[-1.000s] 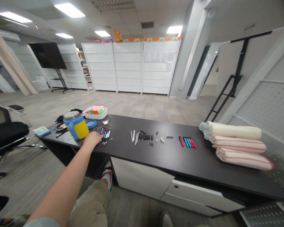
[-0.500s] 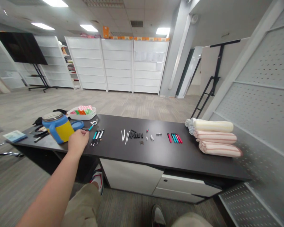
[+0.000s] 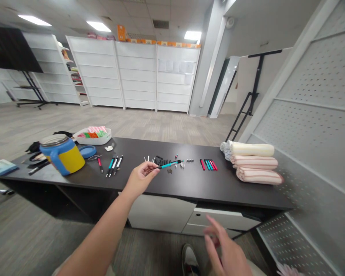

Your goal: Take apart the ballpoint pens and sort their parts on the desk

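Left hand (image 3: 140, 178) pinches teal pen (image 3: 170, 165) (overlapping black parts (image 3: 161, 160)) | right hand (image 3: 228, 251): fingers apart | blue-yellow jar (image 3: 66, 158) left, towels (image 3: 255, 161) right

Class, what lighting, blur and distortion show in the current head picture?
Head view throughout: ceiling lights glare white; the right hand is blurred, the left hand and teal pen clearer; the perforated panel leans, probably from wide-angle distortion; small black parts look soft.

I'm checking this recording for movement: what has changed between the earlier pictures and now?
The left hand has picked up a teal pen near the mug and carried it rightward to the black parts. The right hand has come into view. The mug and rolled towels stayed put.
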The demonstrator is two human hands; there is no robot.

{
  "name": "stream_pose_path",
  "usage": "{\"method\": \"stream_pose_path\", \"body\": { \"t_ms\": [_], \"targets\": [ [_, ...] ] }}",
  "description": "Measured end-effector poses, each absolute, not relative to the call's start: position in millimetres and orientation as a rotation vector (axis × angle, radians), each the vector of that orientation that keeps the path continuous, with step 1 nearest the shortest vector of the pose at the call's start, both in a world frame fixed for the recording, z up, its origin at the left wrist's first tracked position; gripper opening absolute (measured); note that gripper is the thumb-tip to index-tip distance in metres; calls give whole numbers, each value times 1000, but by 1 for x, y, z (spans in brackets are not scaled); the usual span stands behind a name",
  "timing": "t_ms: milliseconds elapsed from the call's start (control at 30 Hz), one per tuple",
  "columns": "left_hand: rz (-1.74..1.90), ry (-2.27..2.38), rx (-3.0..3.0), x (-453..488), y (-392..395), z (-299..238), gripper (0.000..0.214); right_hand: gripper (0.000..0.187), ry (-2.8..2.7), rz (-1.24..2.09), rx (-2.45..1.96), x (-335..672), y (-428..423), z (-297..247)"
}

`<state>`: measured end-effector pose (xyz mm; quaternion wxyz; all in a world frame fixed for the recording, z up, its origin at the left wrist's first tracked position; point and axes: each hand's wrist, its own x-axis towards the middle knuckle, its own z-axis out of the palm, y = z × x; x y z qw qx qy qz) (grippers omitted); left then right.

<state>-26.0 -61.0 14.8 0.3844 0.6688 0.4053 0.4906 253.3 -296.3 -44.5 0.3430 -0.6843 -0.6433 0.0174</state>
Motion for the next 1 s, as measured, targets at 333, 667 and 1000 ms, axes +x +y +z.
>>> {"method": "stream_pose_path", "body": {
  "t_ms": [333,667,1000],
  "targets": [
    [1104,1056,1763,-31,-43,-20,26,56,-1811,662,-1427,242,-96,4],
    [951,1054,1819,-27,-33,-25,28,53,-1700,822,-1397,247,-89,-28],
    [806,1059,1746,-31,-29,-18,38,53,-1742,859,-1312,245,-92,-27]
  ]
}}
